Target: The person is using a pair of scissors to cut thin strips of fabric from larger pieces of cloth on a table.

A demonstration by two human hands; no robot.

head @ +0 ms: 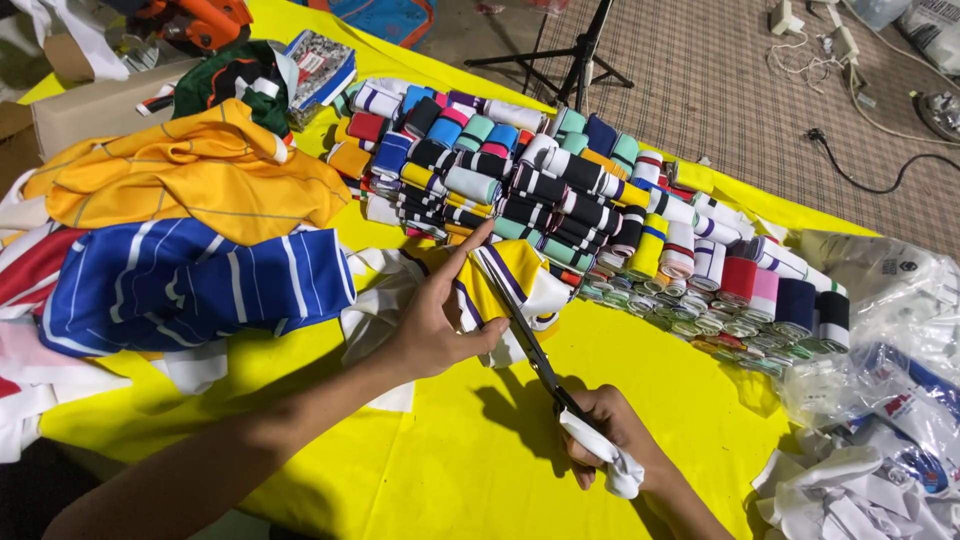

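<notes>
head view: plastic bags [880, 300] of fabric

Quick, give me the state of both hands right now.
Left hand: closed on the yellow-and-white striped fabric piece.
Right hand: closed on the scissors, handles wrapped in white cloth.

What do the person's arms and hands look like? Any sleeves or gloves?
Both arms are bare as far as the picture shows: no sleeves, no gloves. The left hand has no ring, watch or band that I can see. The right hand is partly hidden, so I can't tell about rings there.
</notes>
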